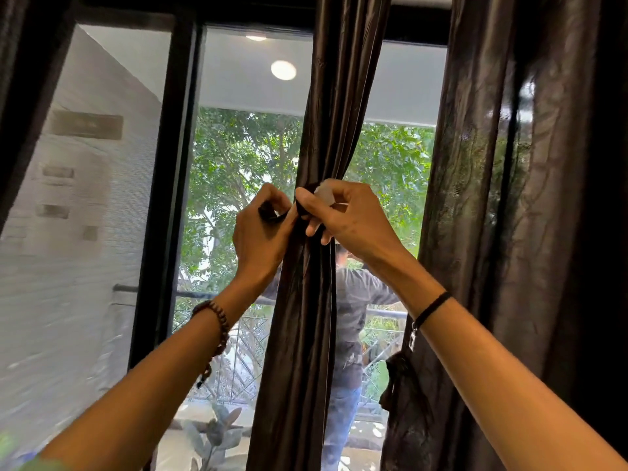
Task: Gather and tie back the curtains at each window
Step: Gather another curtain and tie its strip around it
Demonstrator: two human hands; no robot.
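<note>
The gathered brown curtain [306,300] hangs down the middle of the window, its long axis vertical and its folds cinched to a narrow waist where the two hands meet. A dark tie-back [301,210] runs crosswise round that waist. The left hand [261,232] pinches one end of the band in curled fingers. The right hand [350,219], just beside it, pinches the other end, with a pale patch showing at its fingertips. A second curtain [492,198] hangs loose on the right.
</note>
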